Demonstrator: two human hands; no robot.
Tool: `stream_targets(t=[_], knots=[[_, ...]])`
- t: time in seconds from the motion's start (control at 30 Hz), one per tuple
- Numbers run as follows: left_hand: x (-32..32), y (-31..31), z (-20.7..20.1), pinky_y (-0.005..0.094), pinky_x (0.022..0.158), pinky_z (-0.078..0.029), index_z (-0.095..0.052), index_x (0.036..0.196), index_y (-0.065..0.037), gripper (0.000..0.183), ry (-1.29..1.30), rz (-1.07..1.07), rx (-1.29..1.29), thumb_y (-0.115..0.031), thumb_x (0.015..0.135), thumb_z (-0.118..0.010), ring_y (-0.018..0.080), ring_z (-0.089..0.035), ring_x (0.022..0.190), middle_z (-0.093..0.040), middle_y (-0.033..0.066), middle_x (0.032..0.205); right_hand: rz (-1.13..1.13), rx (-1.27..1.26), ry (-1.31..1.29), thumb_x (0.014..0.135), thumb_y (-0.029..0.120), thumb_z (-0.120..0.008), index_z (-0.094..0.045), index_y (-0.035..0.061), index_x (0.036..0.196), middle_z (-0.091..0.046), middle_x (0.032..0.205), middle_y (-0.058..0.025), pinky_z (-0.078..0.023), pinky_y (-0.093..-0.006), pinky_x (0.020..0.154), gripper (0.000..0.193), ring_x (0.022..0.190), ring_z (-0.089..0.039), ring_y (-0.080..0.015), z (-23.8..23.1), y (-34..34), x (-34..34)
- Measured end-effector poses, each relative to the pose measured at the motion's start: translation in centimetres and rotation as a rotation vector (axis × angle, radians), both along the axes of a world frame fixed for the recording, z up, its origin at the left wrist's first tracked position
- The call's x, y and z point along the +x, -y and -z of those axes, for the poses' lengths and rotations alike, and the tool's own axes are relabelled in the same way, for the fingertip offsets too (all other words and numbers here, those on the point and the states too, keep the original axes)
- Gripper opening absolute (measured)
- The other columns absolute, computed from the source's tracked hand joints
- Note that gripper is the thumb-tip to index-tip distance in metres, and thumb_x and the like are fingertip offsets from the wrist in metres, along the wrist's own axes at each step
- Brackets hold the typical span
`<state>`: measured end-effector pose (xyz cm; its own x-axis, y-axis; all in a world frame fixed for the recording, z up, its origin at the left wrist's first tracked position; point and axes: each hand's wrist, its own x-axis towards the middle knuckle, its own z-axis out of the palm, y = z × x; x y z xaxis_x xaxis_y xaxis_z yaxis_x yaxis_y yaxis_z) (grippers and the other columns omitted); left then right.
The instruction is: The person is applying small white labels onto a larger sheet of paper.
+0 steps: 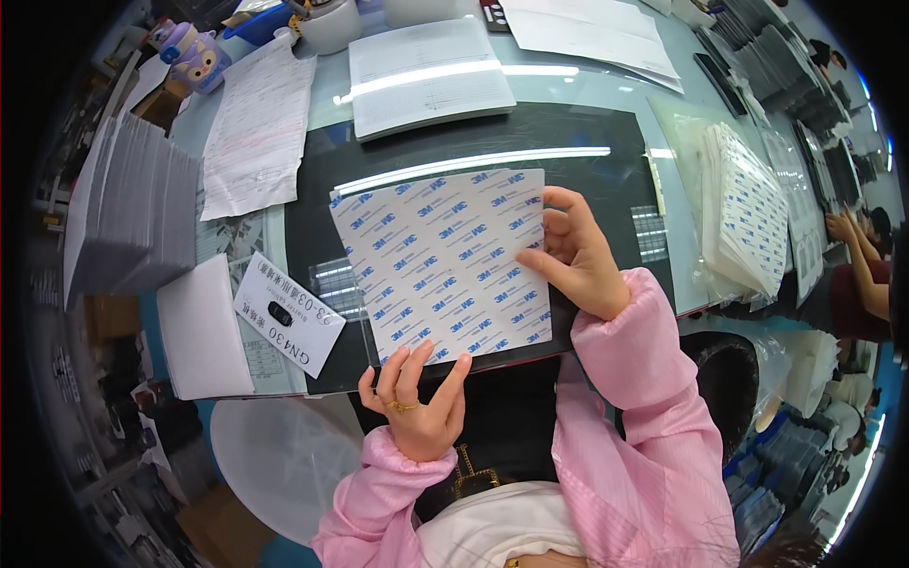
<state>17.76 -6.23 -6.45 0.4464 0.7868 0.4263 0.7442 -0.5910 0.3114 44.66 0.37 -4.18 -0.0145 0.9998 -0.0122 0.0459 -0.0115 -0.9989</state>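
Note:
White sheets of backing paper (450, 265) with a repeating blue print are over the black mat (606, 142). Their edges are slightly offset at the top, so more than one seems to be stacked. My right hand (579, 251) grips the right edge, thumb on top and fingers curled behind it. Along the lower left edge, my left hand (417, 398) has its fingers spread, the tips touching the paper. A ring is on one of its fingers. What lies beneath the sheets is hidden.
A printed white card (317, 341) with a dark oval lies at the left. Beyond it stands a grey-white stack (133, 208). A pile of white sheets (431, 80) is at the back. Bagged blue-printed sheets (743, 208) lie right. Other people (862, 265) are at far right.

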Motion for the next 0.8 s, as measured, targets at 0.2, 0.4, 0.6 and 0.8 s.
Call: stream_targets(t=[0.2,0.4,0.6,0.8], knots=[[2.4,0.5,-0.3,0.0465,0.112,-0.016,-0.076,0.11,-0.028,0.032,0.018,0.092,0.001,-0.02,0.079,-0.073,0.027,-0.038,0.131,-0.049,0.0078,0.139,-0.001,0.043,0.046,0.089,-0.007,-0.064,-0.032,0.006,0.138,-0.064,0.114,-0.0158,-0.058,-0.026,0.08,0.061,0.102,-0.068,-0.0185,0.2,0.0,-0.1],[3.7,0.5,-0.2,0.0487,0.112,-0.012,-0.075,0.114,-0.031,0.032,-0.025,0.126,-0.018,-0.031,0.082,-0.073,0.0285,-0.033,0.135,-0.044,0.0098,0.147,0.009,0.053,0.062,0.089,-0.008,-0.064,-0.032,0.0061,0.138,-0.064,0.111,-0.0141,-0.057,-0.0237,0.077,0.06,0.101,-0.068,-0.0173,0.2,0.2,0.0],[4.1,0.8,-0.1,0.0499,0.112,-0.011,-0.073,0.115,-0.034,0.03,-0.009,0.086,-0.064,-0.037,0.085,-0.07,0.0246,-0.034,0.135,-0.047,0.0049,0.145,0.005,0.079,0.063,0.088,-0.008,-0.064,-0.033,0.006,0.139,-0.064,0.109,-0.0129,-0.057,-0.0237,0.078,0.061,0.1,-0.067,-0.0166,0.2,0.2,0.0],[4.2,0.9,-0.4,0.0488,0.112,-0.011,-0.074,0.115,-0.03,0.033,-0.034,0.108,-0.077,-0.032,0.082,-0.073,0.0295,-0.031,0.137,-0.043,0.0103,0.148,-0.002,0.071,0.067,0.088,-0.007,-0.064,-0.032,0.0059,0.139,-0.065,0.108,-0.0126,-0.057,-0.0238,0.077,0.061,0.1,-0.067,-0.0167,0.3,0.3,0.0]])
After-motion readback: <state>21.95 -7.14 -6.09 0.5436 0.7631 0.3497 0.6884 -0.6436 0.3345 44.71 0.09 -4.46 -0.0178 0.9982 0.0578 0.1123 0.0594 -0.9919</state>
